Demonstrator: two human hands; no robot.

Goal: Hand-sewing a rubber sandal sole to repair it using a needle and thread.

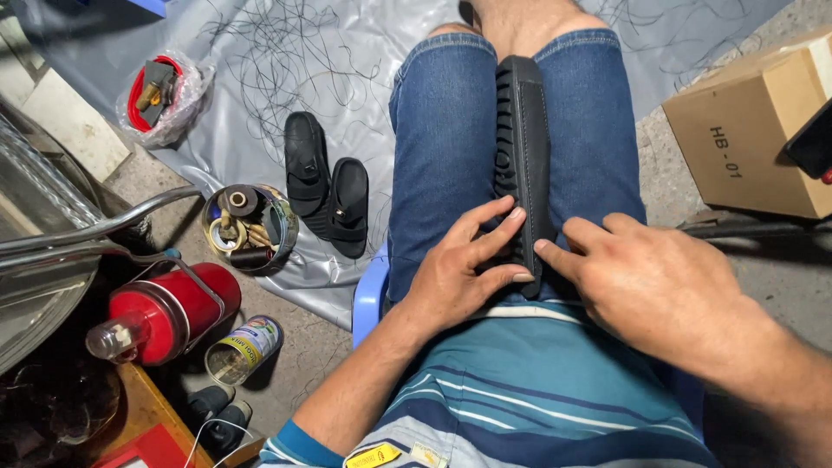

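A long black leather strip (523, 139) with a stitched, scalloped left edge lies along my lap between my denim-clad thighs. My left hand (464, 269) pinches its near left edge, fingers curled around the ridged side. From the right, my right hand (659, 286) presses its fingertips against the near end of the strip. I sit on a blue plastic stool (371, 295).
On the grey tarp (260, 52) strewn with black threads lie black sandals (328, 184), a round tin of tools (250, 227) and a bagged red item (160, 94). A red canister (173, 312) and a can (244, 348) lie at left. A cardboard box (754, 130) stands right.
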